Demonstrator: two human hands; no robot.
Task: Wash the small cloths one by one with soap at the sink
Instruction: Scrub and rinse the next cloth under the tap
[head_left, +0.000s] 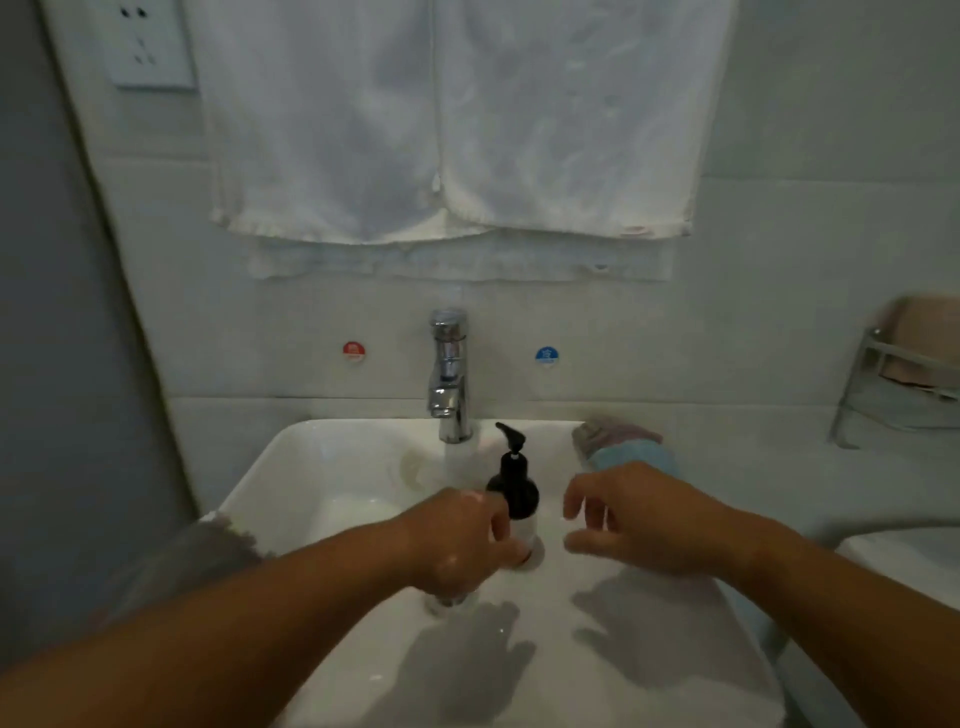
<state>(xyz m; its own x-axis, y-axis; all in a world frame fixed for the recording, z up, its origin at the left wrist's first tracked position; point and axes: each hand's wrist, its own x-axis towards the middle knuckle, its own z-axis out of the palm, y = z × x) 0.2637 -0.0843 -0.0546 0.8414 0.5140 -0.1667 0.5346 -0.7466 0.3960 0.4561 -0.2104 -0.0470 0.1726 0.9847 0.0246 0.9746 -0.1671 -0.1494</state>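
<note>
Over the white sink (291, 467), my left hand (457, 540) is wet and flecked with foam. Its curled fingers and thumb hold the lower part of the black pump soap bottle (513, 486), which stands upright. Water runs from the chrome tap (449, 374) onto the back of that hand. My right hand (639, 519) hovers just right of the bottle, fingers spread and loosely bent, holding nothing. Small pink and blue cloths (623, 447) lie piled on the sink's back right rim. A grey cloth (197, 556) hangs over the left rim.
White towels (447, 130) hang on the wall above the tap. A wall socket (148, 41) is at the top left. A metal wall rack (904, 384) with a pinkish item is at the right. A second white basin edge (904, 556) shows at the far right.
</note>
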